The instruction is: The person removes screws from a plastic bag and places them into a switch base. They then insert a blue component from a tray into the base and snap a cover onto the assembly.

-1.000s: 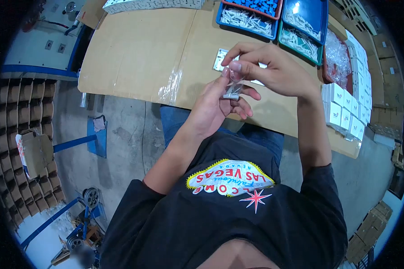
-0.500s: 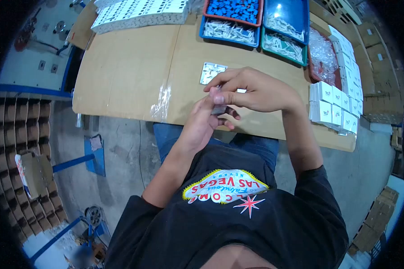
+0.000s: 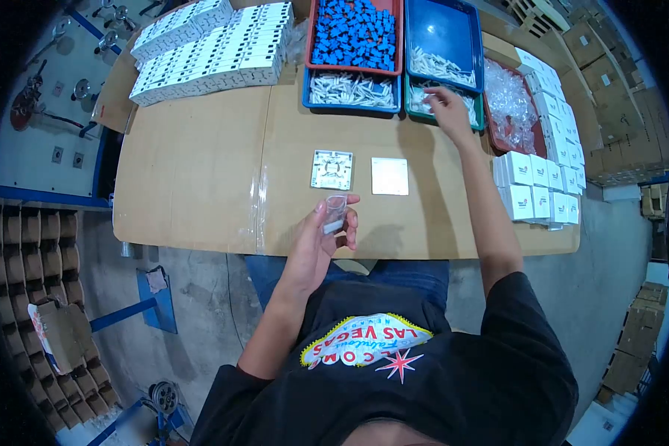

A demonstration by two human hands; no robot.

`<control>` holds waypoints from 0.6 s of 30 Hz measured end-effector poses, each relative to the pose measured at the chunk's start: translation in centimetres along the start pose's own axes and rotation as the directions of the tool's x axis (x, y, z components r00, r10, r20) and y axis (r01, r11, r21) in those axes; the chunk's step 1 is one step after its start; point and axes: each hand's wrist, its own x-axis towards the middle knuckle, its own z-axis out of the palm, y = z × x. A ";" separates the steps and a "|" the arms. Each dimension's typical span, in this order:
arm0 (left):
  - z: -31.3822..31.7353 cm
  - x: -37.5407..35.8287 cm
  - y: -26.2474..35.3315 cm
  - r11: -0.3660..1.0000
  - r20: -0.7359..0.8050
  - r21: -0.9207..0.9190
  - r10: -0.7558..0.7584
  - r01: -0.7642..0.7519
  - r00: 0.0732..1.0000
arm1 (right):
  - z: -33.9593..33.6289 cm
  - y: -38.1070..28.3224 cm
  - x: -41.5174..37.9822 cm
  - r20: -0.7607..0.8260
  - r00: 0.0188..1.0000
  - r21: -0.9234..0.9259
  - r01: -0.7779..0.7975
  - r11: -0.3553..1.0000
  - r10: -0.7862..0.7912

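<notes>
Thumb and fingers of the left hand (image 3: 311,241) pinch one small clear pouch (image 3: 335,212) with a white piece in its lower end, near the table's front edge. Just beyond it lie two square plates: a patterned plate (image 3: 331,170) and a plain plate (image 3: 389,176), a narrow strip of cardboard between them. A wide stretch of the cardboard tabletop (image 3: 189,167) runs leftward to the stacked white boxes (image 3: 223,56). The right hand (image 3: 450,113) reaches over the green tray (image 3: 478,119), forearm stretched forward, fingers slightly bent; whether they grip anything, I cannot tell. Five trays show: this one, two blue, two red. Their small pieces are too many to count. More white boxes (image 3: 531,186) line the right side. The left forearm angles up from beside the torso, palm turned inward.
</notes>
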 end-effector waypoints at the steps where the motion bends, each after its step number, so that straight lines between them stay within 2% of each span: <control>1: -0.2 0.2 -0.2 1.000 -0.007 -0.010 -0.017 0.017 1.000 | -0.7 1.7 1.9 -0.082 0.996 -0.061 0.034 0.998 -0.039; 2: -0.2 0.3 -0.3 0.999 -0.013 -0.018 -0.032 0.032 0.999 | -1.0 2.4 3.3 -0.164 0.983 -0.121 0.064 0.991 -0.084; 4: 0.2 0.6 0.0 1.000 -0.014 -0.008 -0.022 0.021 1.000 | -1.4 2.0 5.5 -0.229 0.963 -0.313 0.066 0.948 -0.142; 6: 0.5 0.8 0.0 0.993 -0.001 -0.115 -0.031 0.031 1.000 | -1.2 1.3 7.5 -0.223 0.941 -0.508 0.113 0.854 -0.256; 7: 0.4 0.9 0.2 0.994 0.008 -0.104 -0.038 0.038 0.999 | -0.9 1.0 7.9 -0.222 0.941 -0.500 0.117 0.858 -0.257; 9: 0.6 1.0 0.6 0.997 0.001 -0.069 -0.037 0.037 0.999 | -0.4 0.1 9.5 -0.293 0.946 -0.581 -0.059 0.812 -0.141; 10: 0.7 1.1 0.8 0.998 -0.005 -0.043 -0.045 0.045 0.999 | -0.3 -0.2 10.1 -0.292 0.946 -0.575 -0.052 0.816 -0.145; 12: 0.8 1.3 1.1 0.998 -0.025 -0.032 -0.046 0.045 0.999 | -0.3 0.0 11.2 -0.257 0.966 -0.670 -0.170 0.723 -0.011; 17: 0.4 1.8 1.2 0.998 -0.054 0.004 -0.064 0.064 0.996 | -0.4 1.9 13.1 -0.218 0.976 -0.699 -0.155 0.698 -0.002; 18: 0.4 2.0 1.1 0.998 -0.051 0.007 -0.065 0.065 0.997 | -0.3 2.3 13.4 -0.252 0.967 -0.673 -0.210 0.709 0.047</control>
